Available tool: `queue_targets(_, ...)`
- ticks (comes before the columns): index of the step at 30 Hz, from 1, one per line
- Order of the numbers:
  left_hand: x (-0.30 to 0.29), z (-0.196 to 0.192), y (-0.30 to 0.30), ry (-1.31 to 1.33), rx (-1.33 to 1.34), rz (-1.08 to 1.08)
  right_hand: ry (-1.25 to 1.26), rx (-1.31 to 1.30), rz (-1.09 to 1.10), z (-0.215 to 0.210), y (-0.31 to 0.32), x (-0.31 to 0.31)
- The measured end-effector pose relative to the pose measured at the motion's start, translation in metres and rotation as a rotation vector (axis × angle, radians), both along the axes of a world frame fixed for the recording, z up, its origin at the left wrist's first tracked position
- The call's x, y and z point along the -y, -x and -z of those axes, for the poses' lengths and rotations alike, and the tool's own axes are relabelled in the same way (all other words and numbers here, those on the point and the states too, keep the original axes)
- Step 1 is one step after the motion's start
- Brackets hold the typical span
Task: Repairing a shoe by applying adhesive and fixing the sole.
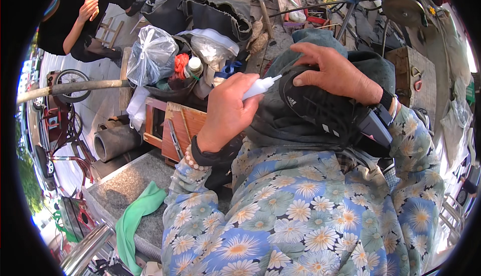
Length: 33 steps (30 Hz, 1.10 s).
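A small white squeeze bottle (256, 88) with a narrow tapered nozzle is in my left hand (228, 109), fingers wrapped round it. Its tip points at the edge of a black shoe (306, 101) on my lap, very close to it; I cannot tell whether they touch. My right hand (333, 70) grips the shoe from above, thumb on the near side and fingers stretched over the far side. Dark cloth (273, 133) covers my lap beneath the shoe.
Left of my lap stand a wooden drawer box (188, 120) with a pen-like tool, and bags (153, 55). A hammer (267, 18) and a tool tray (290, 5) lie ahead. A machine wheel (402, 9) stands far right. Another person (82, 20) sits at far left.
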<state>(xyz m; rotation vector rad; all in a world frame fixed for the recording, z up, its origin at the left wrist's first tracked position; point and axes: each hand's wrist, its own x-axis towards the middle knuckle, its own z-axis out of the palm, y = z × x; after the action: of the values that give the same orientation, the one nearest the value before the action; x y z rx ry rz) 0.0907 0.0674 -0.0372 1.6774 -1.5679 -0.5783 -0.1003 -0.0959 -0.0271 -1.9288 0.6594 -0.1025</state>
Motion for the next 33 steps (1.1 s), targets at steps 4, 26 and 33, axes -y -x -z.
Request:
queue_targets(4,0.002,0.001,0.003,-0.006,0.005,0.019,0.004,0.013,0.000,-0.003,0.001,-0.001)
queue_targets(26,0.012,-0.001,0.006,0.084,-0.018,0.024,0.177,0.023,-0.034,-0.017,0.001,-0.014)
queue_targets(33,-0.003,0.028,0.001,0.009,-0.350,0.003,0.101,0.039,-0.003,-0.016,0.010,-0.023)
